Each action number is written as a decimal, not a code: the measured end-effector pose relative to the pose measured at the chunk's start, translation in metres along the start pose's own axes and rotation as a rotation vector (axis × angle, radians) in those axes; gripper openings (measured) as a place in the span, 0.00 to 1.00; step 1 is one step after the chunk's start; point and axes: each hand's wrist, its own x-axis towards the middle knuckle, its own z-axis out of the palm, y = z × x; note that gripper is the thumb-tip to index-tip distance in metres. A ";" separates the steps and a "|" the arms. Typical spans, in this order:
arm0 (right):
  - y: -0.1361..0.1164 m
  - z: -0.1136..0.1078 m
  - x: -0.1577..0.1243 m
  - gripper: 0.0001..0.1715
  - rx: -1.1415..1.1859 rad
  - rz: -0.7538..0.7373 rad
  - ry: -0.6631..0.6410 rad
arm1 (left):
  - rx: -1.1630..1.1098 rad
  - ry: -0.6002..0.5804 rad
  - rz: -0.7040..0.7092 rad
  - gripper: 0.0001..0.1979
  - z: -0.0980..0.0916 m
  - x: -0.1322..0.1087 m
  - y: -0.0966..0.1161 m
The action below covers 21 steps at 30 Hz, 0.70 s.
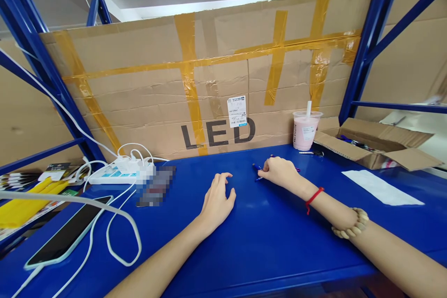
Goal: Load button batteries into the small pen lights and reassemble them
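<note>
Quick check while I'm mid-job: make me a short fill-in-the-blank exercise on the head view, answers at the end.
1. The right hand is at the blue pens; its wrist string is ____.
2. Of the two hands, the ____ one is nearer the phone.
3. Bold letters on the cardboard spell ____.
4. The drink cup looks ____ in colour.

Missing words: red; left; LED; pink.

The smooth blue table (251,247) looks like glossy painted metal, the slim blue pens (256,166) like shiny plastic, the wide brown panel (139,100) like matt, creased cardboard under glossy amber plastic tape (186,39), the pink-filled clear cup (301,132) like smooth plastic, the flat white sheet (383,189) like matt paper.
</note>
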 end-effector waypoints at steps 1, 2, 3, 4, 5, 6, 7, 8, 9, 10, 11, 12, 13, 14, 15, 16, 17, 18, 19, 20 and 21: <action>-0.001 0.000 0.000 0.14 0.023 -0.007 0.007 | -0.001 -0.004 0.001 0.16 0.000 0.000 0.000; -0.001 -0.001 0.000 0.15 0.045 -0.019 0.011 | -0.003 -0.007 0.002 0.16 0.000 0.000 0.000; -0.001 0.000 0.001 0.16 0.080 -0.039 0.021 | -0.004 -0.009 0.003 0.16 0.001 0.000 0.000; -0.001 0.000 0.002 0.17 0.129 -0.071 0.046 | -0.005 -0.010 0.005 0.15 0.001 0.000 0.000; 0.000 0.001 0.003 0.17 0.187 -0.110 0.089 | -0.006 -0.009 0.008 0.16 0.001 0.001 -0.001; 0.001 0.003 0.005 0.17 0.252 -0.148 0.141 | -0.007 -0.008 0.010 0.16 0.001 0.001 -0.001; 0.003 0.005 0.007 0.17 0.321 -0.177 0.194 | -0.006 -0.008 0.012 0.16 0.002 0.001 -0.001; 0.004 0.007 0.009 0.16 0.387 -0.193 0.237 | -0.005 -0.008 0.014 0.16 0.002 0.001 -0.002; 0.006 0.008 0.010 0.16 0.439 -0.195 0.257 | -0.005 -0.010 0.013 0.16 0.002 0.001 -0.002; 0.008 0.009 0.012 0.17 0.474 -0.186 0.254 | -0.004 -0.013 0.011 0.16 0.002 0.000 -0.002; 0.009 0.009 0.013 0.17 0.500 -0.171 0.242 | -0.005 -0.017 0.007 0.16 0.001 0.000 -0.001; 0.010 0.008 0.013 0.18 0.513 -0.156 0.233 | -0.005 -0.021 0.004 0.16 0.001 0.000 -0.001; 0.010 0.007 0.013 0.18 0.512 -0.141 0.232 | -0.006 -0.025 0.002 0.15 0.000 0.000 0.000; 0.010 0.004 0.013 0.19 0.497 -0.125 0.236 | -0.007 -0.029 -0.001 0.15 0.000 0.000 0.000; 0.010 0.001 0.012 0.19 0.470 -0.103 0.243 | -0.009 -0.033 -0.003 0.15 -0.001 -0.001 0.001; 0.010 -0.002 0.011 0.19 0.421 -0.073 0.247 | -0.009 -0.034 -0.004 0.15 -0.001 -0.001 0.001; 0.009 -0.005 0.010 0.19 0.344 -0.035 0.244 | -0.009 -0.034 -0.002 0.15 -0.001 -0.001 0.001; 0.009 -0.008 0.009 0.19 0.240 0.014 0.225 | -0.007 -0.033 0.003 0.15 -0.001 -0.001 0.001; 0.010 -0.010 0.008 0.19 0.124 0.066 0.191 | -0.005 -0.030 0.008 0.15 -0.001 -0.001 0.001; 0.010 -0.012 0.007 0.19 0.015 0.113 0.148 | -0.003 -0.027 0.012 0.15 -0.001 -0.001 0.001; 0.011 -0.013 0.006 0.20 -0.073 0.148 0.102 | 0.000 -0.025 0.014 0.16 0.000 -0.001 0.001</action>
